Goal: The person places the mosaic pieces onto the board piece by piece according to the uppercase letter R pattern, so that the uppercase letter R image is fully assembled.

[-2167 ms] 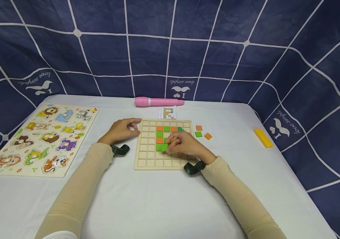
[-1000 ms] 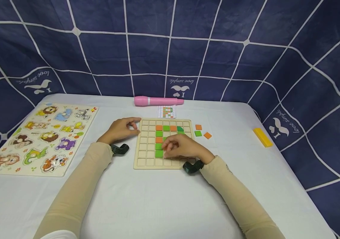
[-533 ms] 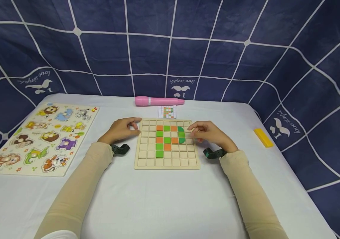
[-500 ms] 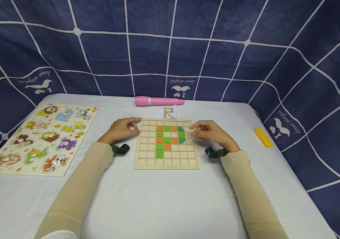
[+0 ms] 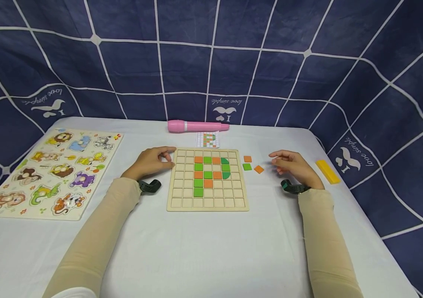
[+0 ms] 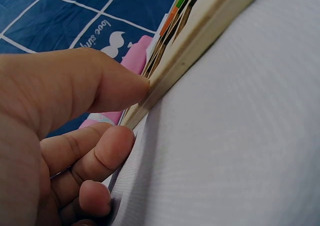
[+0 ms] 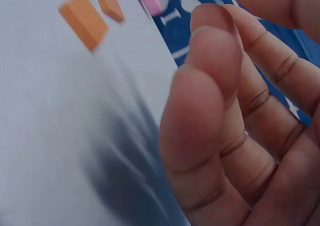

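My left hand (image 5: 151,162) rests at the left edge of a wooden grid board (image 5: 178,205). Its thumb touches the board's side in the left wrist view, and the index finger reaches the far left corner. Green and orange square tiles, with two dark green curved pieces (image 5: 225,160), sit in the grid in a P-like shape; a green tile (image 5: 198,192) is the lowest. Over the cloth to the right, my right hand (image 5: 291,165) holds nothing, its fingers loosely bent. Between it and the board lie two orange tiles (image 5: 258,169) and a green tile (image 5: 247,167).
A small pattern card (image 5: 208,140) lies behind the board, with a pink microphone-shaped object (image 5: 198,126) beyond it. On the left is an animal puzzle board (image 5: 96,169). A yellow block (image 5: 327,171) lies near the table's right side. Blue cloth walls (image 5: 185,70) rise around the table.
My right hand has set the green tile in the lowest cell of the left tile column, then moved right, off the board and past the loose tiles. The left hand has stayed put.
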A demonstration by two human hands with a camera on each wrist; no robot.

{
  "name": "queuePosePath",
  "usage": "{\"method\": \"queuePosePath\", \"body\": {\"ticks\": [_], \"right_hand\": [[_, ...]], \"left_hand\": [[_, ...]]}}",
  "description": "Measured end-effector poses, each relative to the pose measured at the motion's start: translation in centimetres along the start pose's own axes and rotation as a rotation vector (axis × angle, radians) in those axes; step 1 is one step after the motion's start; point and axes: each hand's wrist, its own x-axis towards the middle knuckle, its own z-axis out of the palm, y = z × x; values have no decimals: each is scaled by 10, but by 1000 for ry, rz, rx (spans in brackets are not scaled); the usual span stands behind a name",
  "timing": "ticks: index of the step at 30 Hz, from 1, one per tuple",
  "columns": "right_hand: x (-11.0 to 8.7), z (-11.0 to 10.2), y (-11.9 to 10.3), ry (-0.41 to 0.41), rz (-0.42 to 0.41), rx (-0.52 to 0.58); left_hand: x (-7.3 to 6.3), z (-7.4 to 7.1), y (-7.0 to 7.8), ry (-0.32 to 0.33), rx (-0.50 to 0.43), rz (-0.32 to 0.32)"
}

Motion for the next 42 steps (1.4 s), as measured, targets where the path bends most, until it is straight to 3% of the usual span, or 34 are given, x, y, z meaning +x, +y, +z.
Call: {"method": "queuePosePath", "body": {"ticks": [7,15,26,35,42], "right_hand": [[-4,-5,6,15,1,82],[1,-1,10,16,50,60],[11,15,9,-9,67,-154],[16,22,7,-60,26,-243],[17,28,4,-54,10,-373]], "left_hand": [[0,1,0,1,-1,0],[2,2,0,-4,-2,-3],[3,0,-1,-9,4,2],[2,-1,-1,-12,3,-4],[2,-1,-2,-10,-2,-4]]}}
